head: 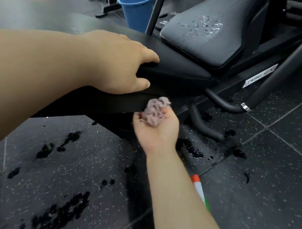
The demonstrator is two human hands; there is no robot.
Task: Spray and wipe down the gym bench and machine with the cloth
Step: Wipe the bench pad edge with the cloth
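1. The left hand (pixel 122 62) grips the near left edge of the black padded seat (pixel 181 70) of the gym bench. Its fingers lie over the top and its thumb curls under the rim.
2. The right hand (pixel 156 132) is turned palm up just below the seat's near edge, with its fingers curled round a crumpled pale lilac cloth (pixel 155 111). The top of the cloth touches the underside of the seat's rim.
3. Farther to the right, the black padded backrest (pixel 203 48) slopes up and away. A patch of white spray droplets (pixel 204 26) sits on its middle.
4. A black machine handle with a chrome collar (pixel 278 73) slants down toward the floor to the right of the backrest. A black upright bar with a chrome tip (pixel 156 9) stands to the backrest's left.
5. A blue plastic bucket (pixel 135 10) stands on the floor on the far side, just behind that upright bar.
6. A spray bottle with an orange-red top and white body (pixel 199 188) lies on the dark speckled rubber floor (pixel 271 187) at the near right, partly hidden by the right forearm.
7. Dark wet patches (pixel 60 215) mark the floor at the near left and beneath the bench.
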